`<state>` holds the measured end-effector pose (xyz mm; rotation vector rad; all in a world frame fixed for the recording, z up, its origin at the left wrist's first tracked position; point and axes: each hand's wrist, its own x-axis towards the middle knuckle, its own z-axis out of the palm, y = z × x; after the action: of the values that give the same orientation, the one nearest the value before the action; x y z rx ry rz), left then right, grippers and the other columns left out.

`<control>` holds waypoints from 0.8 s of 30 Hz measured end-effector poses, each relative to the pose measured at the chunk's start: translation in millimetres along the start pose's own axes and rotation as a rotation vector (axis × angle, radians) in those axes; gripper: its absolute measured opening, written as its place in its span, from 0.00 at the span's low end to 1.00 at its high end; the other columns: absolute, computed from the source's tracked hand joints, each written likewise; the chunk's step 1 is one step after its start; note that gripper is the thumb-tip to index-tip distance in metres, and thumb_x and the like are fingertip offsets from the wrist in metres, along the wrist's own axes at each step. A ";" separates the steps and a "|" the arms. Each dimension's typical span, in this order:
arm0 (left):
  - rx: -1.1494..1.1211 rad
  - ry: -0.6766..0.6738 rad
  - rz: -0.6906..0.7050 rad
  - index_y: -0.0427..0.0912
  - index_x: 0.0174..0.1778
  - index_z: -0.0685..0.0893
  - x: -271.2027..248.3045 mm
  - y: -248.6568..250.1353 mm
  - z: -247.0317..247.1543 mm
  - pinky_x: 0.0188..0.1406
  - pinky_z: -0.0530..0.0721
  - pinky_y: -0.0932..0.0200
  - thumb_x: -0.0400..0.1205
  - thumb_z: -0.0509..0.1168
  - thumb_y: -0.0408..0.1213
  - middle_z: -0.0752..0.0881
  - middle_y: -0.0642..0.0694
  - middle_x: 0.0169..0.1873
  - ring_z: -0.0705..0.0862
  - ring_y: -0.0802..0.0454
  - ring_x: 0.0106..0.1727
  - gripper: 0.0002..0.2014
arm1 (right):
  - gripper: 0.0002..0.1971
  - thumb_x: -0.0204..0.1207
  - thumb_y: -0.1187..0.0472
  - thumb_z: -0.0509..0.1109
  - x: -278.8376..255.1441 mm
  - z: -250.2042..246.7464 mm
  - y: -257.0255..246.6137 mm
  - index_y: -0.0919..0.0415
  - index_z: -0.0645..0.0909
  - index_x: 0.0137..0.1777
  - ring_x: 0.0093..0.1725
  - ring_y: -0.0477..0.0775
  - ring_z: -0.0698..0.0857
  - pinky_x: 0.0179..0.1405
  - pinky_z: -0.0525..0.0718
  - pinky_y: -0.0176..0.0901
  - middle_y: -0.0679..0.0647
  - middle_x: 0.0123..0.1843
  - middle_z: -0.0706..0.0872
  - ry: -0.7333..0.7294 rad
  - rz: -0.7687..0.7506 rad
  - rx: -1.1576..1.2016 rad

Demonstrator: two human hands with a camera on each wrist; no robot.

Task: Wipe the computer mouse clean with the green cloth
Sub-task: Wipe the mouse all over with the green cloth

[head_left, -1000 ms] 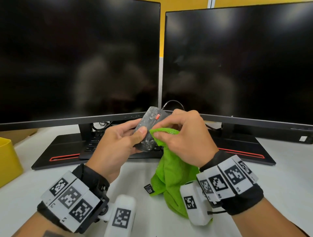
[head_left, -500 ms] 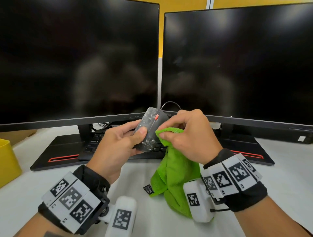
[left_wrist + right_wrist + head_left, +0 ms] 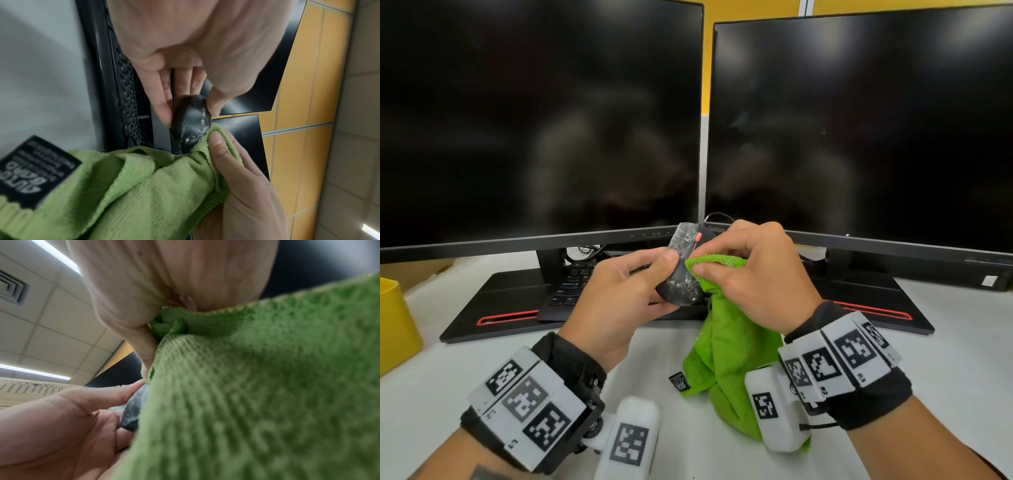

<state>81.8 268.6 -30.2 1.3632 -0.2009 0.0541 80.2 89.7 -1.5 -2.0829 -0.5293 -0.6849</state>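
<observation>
While left hand grips the smudged black plastic computer mouse, right hand pinches the green microfibre cloth against it.

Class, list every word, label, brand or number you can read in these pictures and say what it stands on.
"ThinkVision": right monitor's bezel, faint.
"R3", "R2": right wrist marker band.
"AUTO" plus a blurred second word: black tag on the green cloth, seen upside down; small print unreadable.
Keyboard legends: too small.
</observation>
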 end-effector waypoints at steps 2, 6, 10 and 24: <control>-0.019 0.016 0.005 0.41 0.61 0.93 0.1 0.8 -1.4 0.43 0.94 0.58 0.88 0.68 0.39 0.96 0.39 0.48 0.95 0.51 0.42 0.11 | 0.07 0.68 0.59 0.87 -1.4 0.4 -1.8 0.46 0.97 0.42 0.41 0.44 0.86 0.43 0.81 0.35 0.45 0.38 0.88 -0.051 0.004 -0.017; -0.030 0.031 -0.007 0.43 0.59 0.93 -0.4 2.6 -2.1 0.40 0.93 0.60 0.89 0.68 0.40 0.97 0.42 0.45 0.95 0.53 0.39 0.10 | 0.07 0.67 0.60 0.88 0.0 -3.8 1.4 0.46 0.96 0.40 0.40 0.44 0.87 0.43 0.82 0.38 0.44 0.36 0.88 -0.028 0.053 -0.031; -0.010 0.022 -0.013 0.43 0.60 0.93 -1.8 -0.3 1.6 0.38 0.92 0.61 0.88 0.68 0.40 0.96 0.40 0.48 0.94 0.53 0.39 0.10 | 0.07 0.66 0.61 0.88 0.6 -2.1 2.2 0.47 0.96 0.40 0.39 0.44 0.85 0.44 0.84 0.44 0.43 0.35 0.86 0.047 0.028 -0.005; -0.035 0.063 -0.006 0.41 0.58 0.93 -1.7 -0.6 5.5 0.36 0.92 0.62 0.88 0.69 0.41 0.94 0.40 0.43 0.93 0.54 0.36 0.10 | 0.08 0.66 0.62 0.87 -4.9 3.6 -10.5 0.47 0.96 0.40 0.37 0.43 0.86 0.38 0.78 0.31 0.44 0.34 0.86 -0.075 -0.002 -0.075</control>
<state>79.6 263.3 -30.1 1.3254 -0.1443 0.0886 71.2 97.8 -0.1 -2.1847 -0.5556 -0.6390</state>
